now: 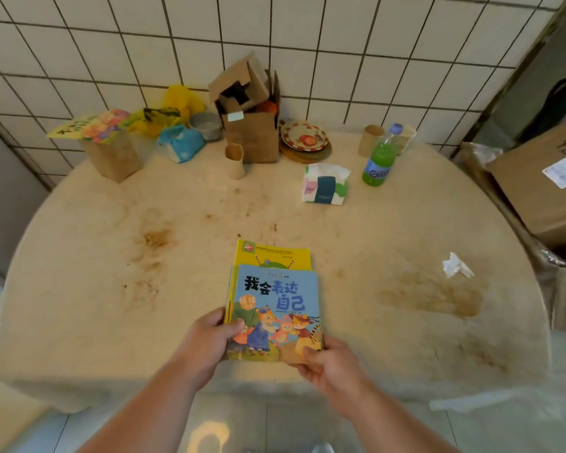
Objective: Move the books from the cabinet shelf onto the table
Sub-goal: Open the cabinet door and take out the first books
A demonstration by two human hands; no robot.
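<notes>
You hold a small stack of picture books [273, 317] over the near edge of the round bench [111, 256], one hand at each lower corner. Your left hand [209, 341] grips the left edge, thumb lying across the blue cover and the other fingers curled out of sight beneath. Your right hand [332, 364] pinches the lower right corner, thumb on top, fingers [307, 376] curled under the stack. The top book [276, 308] has a blue cover with cartoon animals and large Chinese characters; a yellow book [273, 255] sticks out past its far edge, lying on or just above the bench top, which of the two you cannot tell.

The bench wears a pale, stained cover. Along its far side, against the tiled wall [340, 44], stand an open cardboard box [250, 119], a paper bag [113, 155] with a colourful booklet [92, 124] on top, a blue pack [180, 142], a metal bowl [206, 125], stacked plates [304, 138] and two cardboard tubes [235, 160]. A tissue pack [325, 184] and a green bottle [381, 156] sit nearer the middle right, and a crumpled tissue [456, 264] lies well apart to the right. A large carton [543, 184] stands beyond the right edge of the bench.
</notes>
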